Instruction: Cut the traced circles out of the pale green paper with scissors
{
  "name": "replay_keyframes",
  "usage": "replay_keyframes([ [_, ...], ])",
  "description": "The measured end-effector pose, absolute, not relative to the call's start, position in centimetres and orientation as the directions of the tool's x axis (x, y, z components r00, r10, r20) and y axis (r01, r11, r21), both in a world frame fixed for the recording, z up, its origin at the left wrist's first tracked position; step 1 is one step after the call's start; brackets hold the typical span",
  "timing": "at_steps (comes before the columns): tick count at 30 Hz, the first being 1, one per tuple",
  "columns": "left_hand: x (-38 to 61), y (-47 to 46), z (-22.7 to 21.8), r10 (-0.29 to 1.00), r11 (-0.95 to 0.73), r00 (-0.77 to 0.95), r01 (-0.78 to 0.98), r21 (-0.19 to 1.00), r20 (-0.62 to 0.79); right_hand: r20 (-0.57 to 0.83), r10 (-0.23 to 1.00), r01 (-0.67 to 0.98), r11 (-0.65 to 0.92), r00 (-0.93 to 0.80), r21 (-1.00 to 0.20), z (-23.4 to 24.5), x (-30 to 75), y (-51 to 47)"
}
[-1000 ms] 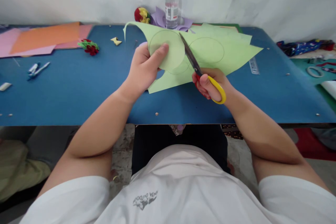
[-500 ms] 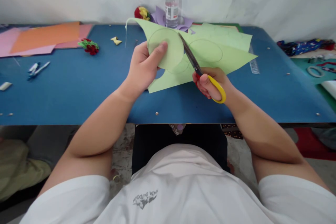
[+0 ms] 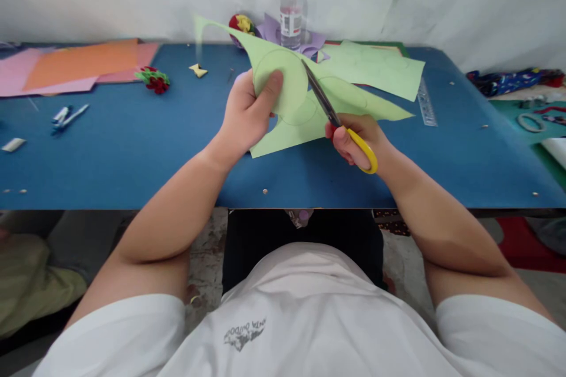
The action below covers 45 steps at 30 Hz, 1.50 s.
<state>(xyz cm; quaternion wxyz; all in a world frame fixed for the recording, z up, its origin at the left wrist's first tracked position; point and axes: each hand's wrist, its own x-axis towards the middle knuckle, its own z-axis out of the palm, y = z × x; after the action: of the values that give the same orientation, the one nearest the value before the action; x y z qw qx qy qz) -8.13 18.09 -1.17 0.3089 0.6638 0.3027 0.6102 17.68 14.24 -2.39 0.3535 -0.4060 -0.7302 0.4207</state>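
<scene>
My left hand (image 3: 247, 115) grips a light green paper sheet (image 3: 292, 97) above the blue table (image 3: 132, 147), thumb pressed on a drawn circle. My right hand (image 3: 358, 141) is closed round the red and yellow handles of scissors (image 3: 336, 121). The blades lie along the circle's right edge, pointing up and away from me. A second circle is drawn on the sheet right of the blades. The sheet's far corner curls up toward the wall.
A clear plastic bottle (image 3: 290, 3) stands at the back by purple paper and a red-yellow paper flower (image 3: 241, 23). More green paper (image 3: 380, 68) and a ruler (image 3: 427, 103) lie right. Orange and pink sheets (image 3: 75, 65), a small red-green flower (image 3: 152, 78) and pens (image 3: 68, 116) lie left.
My left hand has turned the green sheet: its far corner rose and swung left, and its right tip dropped nearer. The scissors have stayed along the circle's edge.
</scene>
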Motion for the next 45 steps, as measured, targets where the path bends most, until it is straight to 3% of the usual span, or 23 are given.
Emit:
replay_keyframes([
  [9,-8.7,18.9,-1.7,0.826,-0.554,0.132,0.010,0.832,0.548,0.256,0.864,0.364,0.428,-0.434,-0.827,-1.4,17.4,14.1],
  [23,-8.5,18.1,-1.2,0.829,-0.544,0.149,-0.013,0.839,0.539,0.253,0.845,0.348,0.442,-0.471,-0.827,-1.5,17.8,14.2],
  [34,-8.2,17.3,-0.6,0.925,-0.372,0.105,0.049,0.927,0.365,0.285,0.816,0.340,0.490,-0.502,-0.803,-1.8,18.0,14.3],
  [45,-8.0,16.9,-0.5,0.895,-0.422,0.145,-0.033,0.906,0.422,0.267,0.841,0.345,0.454,-0.471,-0.822,-2.3,18.1,14.3],
])
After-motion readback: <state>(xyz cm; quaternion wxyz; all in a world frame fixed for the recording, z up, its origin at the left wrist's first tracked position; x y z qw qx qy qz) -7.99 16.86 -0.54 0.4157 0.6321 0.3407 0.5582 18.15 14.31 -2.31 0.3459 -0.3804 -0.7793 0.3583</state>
